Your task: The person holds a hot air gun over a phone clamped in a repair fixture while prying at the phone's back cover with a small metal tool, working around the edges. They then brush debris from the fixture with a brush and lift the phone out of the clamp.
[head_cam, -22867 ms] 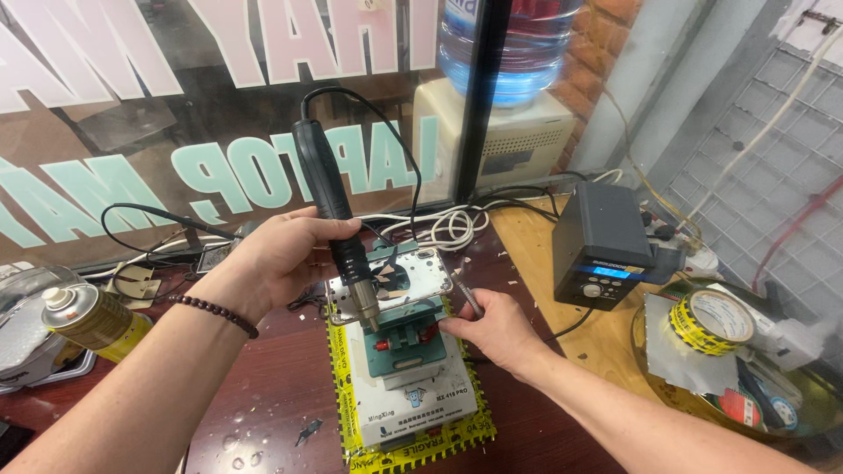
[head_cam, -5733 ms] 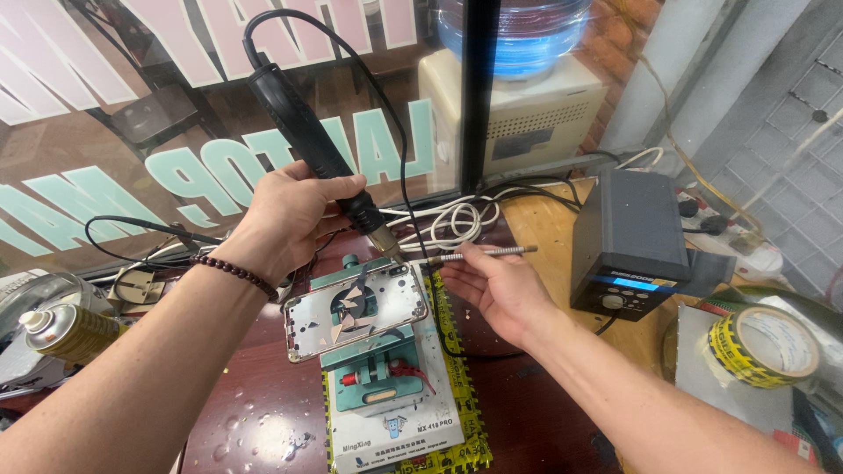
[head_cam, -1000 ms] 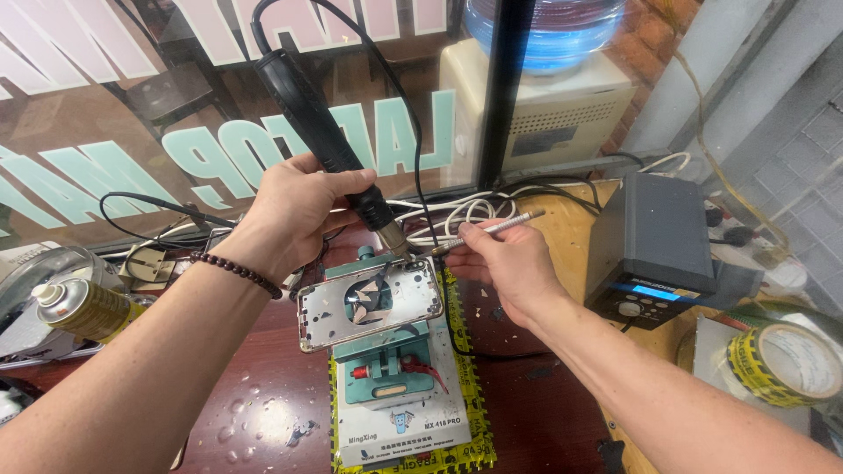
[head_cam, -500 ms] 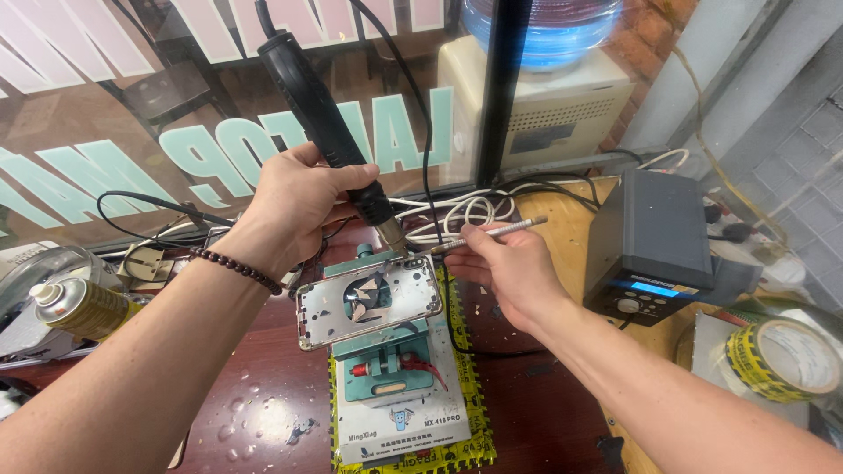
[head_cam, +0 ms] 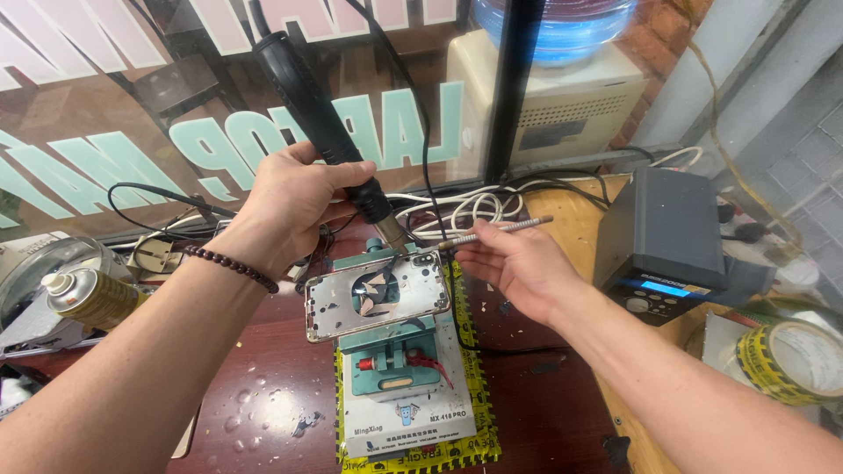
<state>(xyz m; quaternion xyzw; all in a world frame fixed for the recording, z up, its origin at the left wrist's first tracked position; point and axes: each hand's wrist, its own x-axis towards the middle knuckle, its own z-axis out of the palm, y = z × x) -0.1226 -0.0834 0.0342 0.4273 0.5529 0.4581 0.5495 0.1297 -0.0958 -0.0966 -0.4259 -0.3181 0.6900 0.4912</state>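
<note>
My left hand (head_cam: 290,197) grips a black hot-air wand (head_cam: 320,132), nozzle pointing down at the top right corner of a bare silver phone frame (head_cam: 376,295). The frame lies crosswise on a green and white clamp fixture (head_cam: 404,386), which rests on a yellow-edged mat (head_cam: 465,351). My right hand (head_cam: 514,263) holds a thin metal tool (head_cam: 496,231) level, its tip close to the nozzle just above the frame's corner.
A grey soldering station (head_cam: 663,241) with a lit blue display stands at the right. A roll of yellow tape (head_cam: 786,360) lies at the far right. A spray can (head_cam: 88,297) is at the left. White and black cables (head_cam: 457,206) coil behind the fixture by the window.
The view has shifted slightly. Both hands hold nearly the same pose over the frame's top right corner, wand and thin tool still in them.
</note>
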